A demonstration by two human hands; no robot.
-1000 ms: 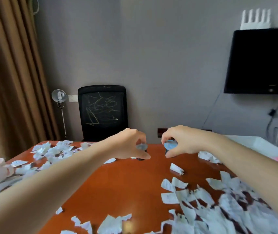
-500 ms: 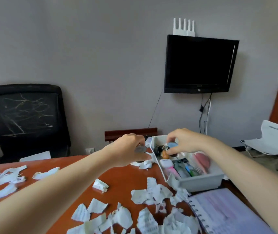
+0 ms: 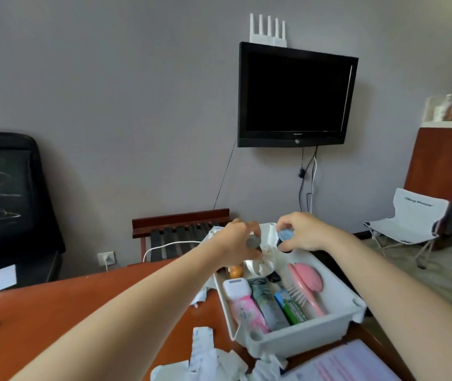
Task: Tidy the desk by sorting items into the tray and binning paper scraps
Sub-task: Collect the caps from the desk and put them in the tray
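Hands over the far end of the tray, both of them busy. The left hand (image 3: 240, 243) reaches in from the lower left, fingers curled, pinching a grey round piece (image 3: 253, 241). The right hand (image 3: 303, 232) comes in from the lower right, thumb and fingertips closed on a blue round piece (image 3: 286, 234). The two hands sit near each other, not touching, just above centre frame.

Below them is the white tray (image 3: 301, 339), right of centre on the worktop (image 3: 54, 312). It is packed: a pink hairbrush (image 3: 305, 281) along its right side, a green pack (image 3: 292, 307) beside that, a dark tube (image 3: 267, 301), a pink-and-white device (image 3: 242, 301) on the left, an orange thing (image 3: 235, 271) half hidden by the left wrist, and a crumpled white wad (image 3: 263, 262) under the hands.

Paper scraps (image 3: 205, 350) lie at bottom centre, just beside the tray's near corner, and a notebook (image 3: 343, 364) is at lower right.

The worktop is reddish-brown wood. Beyond it are a slatted wooden rack (image 3: 180, 229), a black chair (image 3: 2, 193) at far left, a dark television (image 3: 293, 97) on the grey wall with a white router (image 3: 267, 31) above, and a folding chair (image 3: 411, 218) at right.
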